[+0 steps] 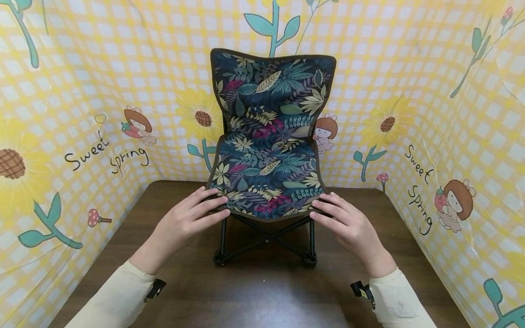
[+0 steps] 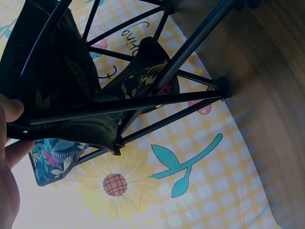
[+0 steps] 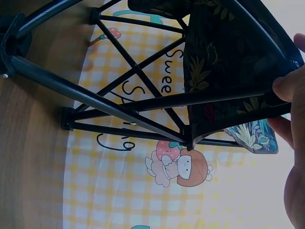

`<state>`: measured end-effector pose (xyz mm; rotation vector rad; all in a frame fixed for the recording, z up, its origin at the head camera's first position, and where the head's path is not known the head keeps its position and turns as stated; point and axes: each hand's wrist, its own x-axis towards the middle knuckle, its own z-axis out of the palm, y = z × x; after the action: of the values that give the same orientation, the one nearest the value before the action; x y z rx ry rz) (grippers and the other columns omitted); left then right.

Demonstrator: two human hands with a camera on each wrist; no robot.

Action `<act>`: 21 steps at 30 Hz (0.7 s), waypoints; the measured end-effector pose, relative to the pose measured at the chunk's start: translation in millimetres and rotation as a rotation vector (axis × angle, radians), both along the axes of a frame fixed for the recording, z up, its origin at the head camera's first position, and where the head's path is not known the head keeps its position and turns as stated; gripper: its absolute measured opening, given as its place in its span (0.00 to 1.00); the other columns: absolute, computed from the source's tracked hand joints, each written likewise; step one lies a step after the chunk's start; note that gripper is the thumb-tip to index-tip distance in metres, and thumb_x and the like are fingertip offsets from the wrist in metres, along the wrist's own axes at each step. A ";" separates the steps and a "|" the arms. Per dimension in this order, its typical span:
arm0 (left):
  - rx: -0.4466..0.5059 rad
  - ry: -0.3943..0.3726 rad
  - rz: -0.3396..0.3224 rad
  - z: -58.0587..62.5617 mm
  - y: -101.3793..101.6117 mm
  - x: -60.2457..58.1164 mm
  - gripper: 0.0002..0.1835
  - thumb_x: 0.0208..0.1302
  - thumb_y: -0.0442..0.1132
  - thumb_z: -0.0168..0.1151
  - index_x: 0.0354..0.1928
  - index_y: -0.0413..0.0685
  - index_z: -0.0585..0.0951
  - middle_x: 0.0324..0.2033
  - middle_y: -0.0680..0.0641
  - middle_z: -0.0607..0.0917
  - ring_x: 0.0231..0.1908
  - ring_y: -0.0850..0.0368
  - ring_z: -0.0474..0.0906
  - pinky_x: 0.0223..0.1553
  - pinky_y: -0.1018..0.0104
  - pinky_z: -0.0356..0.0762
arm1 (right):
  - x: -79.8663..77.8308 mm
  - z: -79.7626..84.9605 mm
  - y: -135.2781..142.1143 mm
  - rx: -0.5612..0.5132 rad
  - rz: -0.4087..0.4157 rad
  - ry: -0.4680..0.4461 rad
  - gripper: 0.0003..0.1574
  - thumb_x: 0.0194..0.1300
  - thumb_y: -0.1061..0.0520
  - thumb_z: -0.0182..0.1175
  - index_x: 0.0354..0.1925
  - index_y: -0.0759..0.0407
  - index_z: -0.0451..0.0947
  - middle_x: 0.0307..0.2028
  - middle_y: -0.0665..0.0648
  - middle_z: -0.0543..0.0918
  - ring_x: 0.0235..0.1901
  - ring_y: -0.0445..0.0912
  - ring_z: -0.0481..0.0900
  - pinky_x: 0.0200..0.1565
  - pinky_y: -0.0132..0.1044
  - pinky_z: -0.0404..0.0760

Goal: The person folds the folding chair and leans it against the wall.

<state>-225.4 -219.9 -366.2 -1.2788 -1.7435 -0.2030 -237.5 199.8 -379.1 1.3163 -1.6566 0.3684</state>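
A small folding chair [image 1: 270,114] with dark leaf-print fabric stands unfolded and upright, its seat facing me. My left hand [image 1: 192,213] grips the seat's front left corner, fingers laid over the top. At the front right corner my right hand [image 1: 349,219] does the same. From below, the left wrist view has the left thumb [image 2: 13,109] against the corner under the seat. The right thumb [image 3: 285,87] presses the opposite corner's underside in the right wrist view. Black crossed tubes [image 1: 266,238] form the legs, ending in plastic feet [image 1: 309,260].
The chair stands on a brown wooden table [image 1: 262,296]. Yellow checked cloth [image 1: 164,59] with sunflowers and cartoon girls hangs around the back and both sides. Dark straps [image 1: 156,289] show at the cream sleeve cuffs.
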 end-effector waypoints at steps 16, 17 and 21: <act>0.002 -0.007 0.001 3.5 1.9 0.0 0.19 0.78 0.28 0.47 0.55 0.47 0.87 0.57 0.42 0.85 0.54 0.36 0.83 0.65 0.43 0.75 | -0.3 5.2 -3.3 -0.007 0.001 -0.001 0.19 0.78 0.67 0.49 0.52 0.61 0.87 0.52 0.64 0.87 0.50 0.63 0.85 0.56 0.60 0.82; 0.003 -0.008 0.001 3.7 2.2 0.0 0.19 0.78 0.28 0.47 0.55 0.47 0.87 0.58 0.42 0.85 0.54 0.36 0.83 0.65 0.43 0.75 | -0.5 5.6 -3.3 -0.007 0.003 0.000 0.19 0.78 0.67 0.49 0.51 0.61 0.88 0.51 0.64 0.87 0.50 0.63 0.85 0.56 0.60 0.82; 0.008 -0.015 -0.002 4.8 3.6 -0.1 0.20 0.78 0.28 0.46 0.55 0.47 0.87 0.59 0.42 0.85 0.54 0.36 0.82 0.65 0.43 0.75 | -1.7 6.6 -3.1 -0.009 0.008 0.005 0.19 0.78 0.68 0.50 0.50 0.61 0.88 0.51 0.64 0.88 0.49 0.64 0.85 0.55 0.60 0.82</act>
<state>-225.5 -216.4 -361.4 -1.2763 -1.7522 -0.2212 -239.2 196.8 -372.5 1.3166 -1.6445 0.3765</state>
